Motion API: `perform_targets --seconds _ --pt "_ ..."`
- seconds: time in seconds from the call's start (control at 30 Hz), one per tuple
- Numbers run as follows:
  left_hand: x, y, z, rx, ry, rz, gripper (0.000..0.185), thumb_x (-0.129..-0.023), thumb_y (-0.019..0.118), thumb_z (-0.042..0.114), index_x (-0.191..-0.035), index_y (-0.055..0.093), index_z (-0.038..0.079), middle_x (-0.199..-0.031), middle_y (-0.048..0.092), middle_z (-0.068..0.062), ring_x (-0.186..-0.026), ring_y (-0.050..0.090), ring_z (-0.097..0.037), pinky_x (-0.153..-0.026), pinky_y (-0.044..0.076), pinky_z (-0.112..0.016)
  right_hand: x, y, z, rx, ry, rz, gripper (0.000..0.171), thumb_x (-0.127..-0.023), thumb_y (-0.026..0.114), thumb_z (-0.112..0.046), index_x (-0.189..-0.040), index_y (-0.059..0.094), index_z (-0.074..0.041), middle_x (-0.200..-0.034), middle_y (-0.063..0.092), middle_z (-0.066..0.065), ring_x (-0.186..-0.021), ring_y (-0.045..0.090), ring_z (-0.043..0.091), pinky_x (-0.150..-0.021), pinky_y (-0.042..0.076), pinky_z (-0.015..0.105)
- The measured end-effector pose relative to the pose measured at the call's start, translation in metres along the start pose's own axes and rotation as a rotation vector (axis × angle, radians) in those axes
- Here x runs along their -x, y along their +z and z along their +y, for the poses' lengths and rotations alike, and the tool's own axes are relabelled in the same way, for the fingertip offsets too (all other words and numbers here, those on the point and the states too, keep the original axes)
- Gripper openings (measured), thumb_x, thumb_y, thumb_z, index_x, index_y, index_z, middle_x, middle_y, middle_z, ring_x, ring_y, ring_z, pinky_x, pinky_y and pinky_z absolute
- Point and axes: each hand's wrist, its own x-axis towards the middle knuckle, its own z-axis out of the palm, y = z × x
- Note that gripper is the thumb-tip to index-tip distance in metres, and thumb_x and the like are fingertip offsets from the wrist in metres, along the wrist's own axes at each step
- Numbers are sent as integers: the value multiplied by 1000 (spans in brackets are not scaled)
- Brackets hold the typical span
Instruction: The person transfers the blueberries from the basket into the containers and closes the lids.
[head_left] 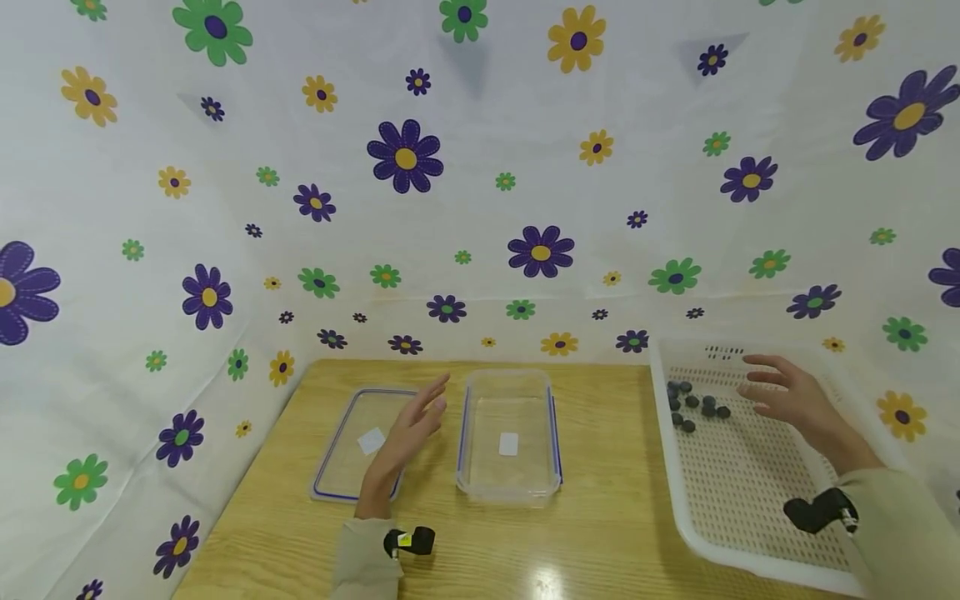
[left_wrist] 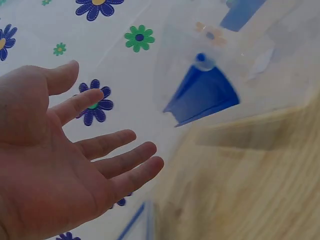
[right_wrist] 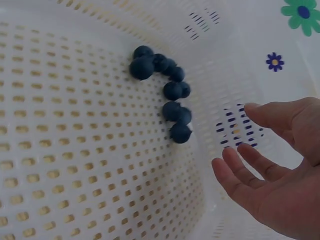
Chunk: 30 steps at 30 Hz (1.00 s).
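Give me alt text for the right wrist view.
An open right hand hovers inside a white perforated basket, fingers spread, holding nothing. A small cluster of dark blueberries lies against the basket's far wall.

Your clear plastic container (head_left: 508, 442) sits mid-table, its blue-rimmed clear lid (head_left: 352, 446) lying just left; the dark round blueberries (head_left: 693, 404) lie in the white perforated basket (head_left: 742, 500) at right.

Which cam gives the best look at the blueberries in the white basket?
Right wrist: the dark round blueberries lie close up, clustered against the white perforated plastic basket wall, with the right hand open nearby. Head view shows them small. Left wrist view shows none.
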Motion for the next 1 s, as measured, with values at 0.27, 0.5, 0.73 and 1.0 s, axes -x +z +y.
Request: perform_targets --seconds 0.27,0.5,0.73,1.0 --pt "2 9 -10 106 -75 -53 55 -108 56 19 -160 37 15 -162 31 -22 -136 47 -47 -101 50 -58 -4 8 6 36 84 -99 64 -103 63 -14 -149 27 14 -144 30 47 -127 41 61 -88 57 52" --pt "3 15 -21 201 -108 -126 59 -106 60 15 -159 35 9 -158 35 -23 -133 49 -46 -92 57 -49 -7 19 11 46 136 -151 59 -101 64 -9 -143 34 17 -137 38 48 -119 53 55 -86 58 50" --pt "5 20 -28 231 -160 -121 60 -105 63 18 -159 38 14 -160 35 -17 -131 53 -40 -94 56 -47 -10 28 15 48 173 -108 51 -95 68 -3 -135 44 18 -134 47 44 -113 59 48 -83 60 44" --pt "3 23 -34 278 -145 -98 59 -104 62 14 -158 39 13 -161 34 -15 -130 54 -41 -92 57 -46 -13 27 14 92 173 -117 42 -90 71 1 -124 54 20 -122 58 38 -102 63 35 -85 59 44"
